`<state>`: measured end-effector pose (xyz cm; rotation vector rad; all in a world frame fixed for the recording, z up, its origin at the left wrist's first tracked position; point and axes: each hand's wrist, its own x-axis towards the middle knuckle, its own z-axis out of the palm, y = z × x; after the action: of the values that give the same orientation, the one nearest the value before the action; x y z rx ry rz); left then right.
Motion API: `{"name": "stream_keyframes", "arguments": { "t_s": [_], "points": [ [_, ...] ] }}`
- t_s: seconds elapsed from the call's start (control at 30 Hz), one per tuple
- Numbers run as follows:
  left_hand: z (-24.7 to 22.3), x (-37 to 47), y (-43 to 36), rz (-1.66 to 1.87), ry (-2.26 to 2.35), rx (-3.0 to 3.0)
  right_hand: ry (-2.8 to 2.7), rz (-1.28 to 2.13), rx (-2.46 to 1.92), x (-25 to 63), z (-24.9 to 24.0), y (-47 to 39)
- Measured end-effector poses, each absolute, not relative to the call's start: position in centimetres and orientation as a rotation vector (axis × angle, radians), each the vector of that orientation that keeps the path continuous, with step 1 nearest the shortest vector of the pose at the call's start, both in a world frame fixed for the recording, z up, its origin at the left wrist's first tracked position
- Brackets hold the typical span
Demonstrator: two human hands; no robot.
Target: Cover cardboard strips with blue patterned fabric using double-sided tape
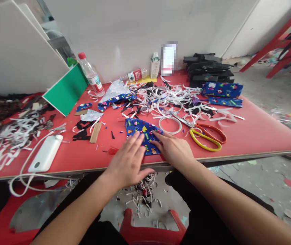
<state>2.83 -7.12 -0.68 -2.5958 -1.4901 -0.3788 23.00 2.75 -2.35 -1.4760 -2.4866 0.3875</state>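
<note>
A piece of blue printed fabric (145,131) with small coloured cartoon figures lies at the front edge of the red table. My left hand (127,158) rests on its left part, fingers stretched out flat and thumb apart. On its right side lies my right hand (174,149), its fingertips pressing on the fabric; whether they pinch an edge is hard to see. Just beyond my right hand are a roll of white tape (170,132) and scissors (207,137) with one yellow and one orange handle loop.
White and black strip scraps (163,98) cover the table's middle. Behind them stand a water bottle (91,75), a carton (155,64) and a phone (169,59). Folded blue fabric (222,90) and a black stack (209,68) sit at right. A white power bank (45,153) with a cable lies left.
</note>
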Motion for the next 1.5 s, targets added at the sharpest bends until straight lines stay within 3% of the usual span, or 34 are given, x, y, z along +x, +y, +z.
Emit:
{"name": "stream_keyframes", "arguments": {
  "t_s": [0.23, 0.57, 0.73, 0.93, 1.03, 1.1, 1.27, 1.33, 1.43, 1.5],
  "points": [
    [-2.9, 5.6, -6.7, -0.042, -1.614, -2.651, -2.465, 0.443, -1.412, 23.4, -2.4, 3.2],
    [-2.5, 5.2, -6.6, -0.039, -1.633, -2.657, -2.238, 0.344, -1.442, 27.6, -1.2, 3.9],
    [-2.6, 5.4, -6.6, -0.111, -1.574, -2.608, -2.587, 0.162, -0.849, 27.8, -2.0, 1.1],
    [-3.0, 4.5, -7.2, -0.381, -1.358, -2.555, -2.662, 0.082, -0.546, 28.8, -3.6, -0.2],
    [-1.9, 3.7, -8.1, -0.582, -1.18, -2.627, -2.502, 0.289, -0.394, 29.4, -3.0, 0.2],
    [0.1, 3.8, -8.6, -0.741, -1.314, -2.707, -2.319, 0.548, -0.405, 29.2, -2.1, 0.3],
    [6.0, 5.9, -8.5, -1.26, -2.763, -2.897, -1.582, 1.567, -0.729, 27.7, 0.6, -0.3],
    [6.5, 6.8, -7.6, -1.626, -3.079, -2.811, -1.399, 1.818, -0.826, 27.4, 1.2, -0.3],
    [5.4, 7.7, -6.2, -2.083, -3.065, -2.509, -1.298, 1.928, -0.898, 27.2, 1.2, 0.1],
    [4.4, 8.1, -5.6, -2.181, -2.968, -2.378, -1.211, 1.941, -0.901, 27.3, 0.9, 0.4]
  ]
}}
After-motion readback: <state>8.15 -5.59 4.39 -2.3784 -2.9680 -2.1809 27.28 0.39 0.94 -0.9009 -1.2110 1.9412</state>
